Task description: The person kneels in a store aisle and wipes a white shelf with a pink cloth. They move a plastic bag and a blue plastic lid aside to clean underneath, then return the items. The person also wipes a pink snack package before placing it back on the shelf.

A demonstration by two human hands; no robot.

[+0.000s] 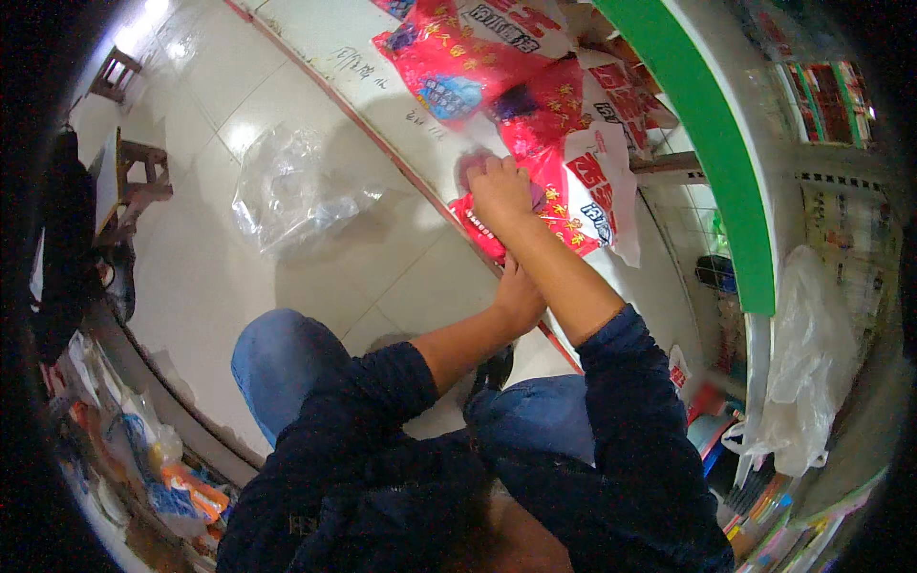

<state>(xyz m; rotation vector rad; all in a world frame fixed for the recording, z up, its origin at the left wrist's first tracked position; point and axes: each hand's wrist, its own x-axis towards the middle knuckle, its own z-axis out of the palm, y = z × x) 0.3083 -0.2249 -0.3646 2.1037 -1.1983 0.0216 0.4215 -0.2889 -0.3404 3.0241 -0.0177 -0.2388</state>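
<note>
A red and white printed plastic packet lies on a white ledge below me, at its red-edged front. My right hand reaches over the packet's upper left part, fingers curled down onto its red and purple film. My left hand is at the packet's lower edge, under my crossing right forearm. Its thumb shows against the edge; its other fingers are mostly hidden. Just beyond lie several similar packets, overlapping one another.
A crumpled clear plastic bag lies on the tiled floor at left. Small wooden stools stand farther left. A green-edged shelf curves along the right, with a white plastic bag hanging beside it. Packaged goods fill the lower left.
</note>
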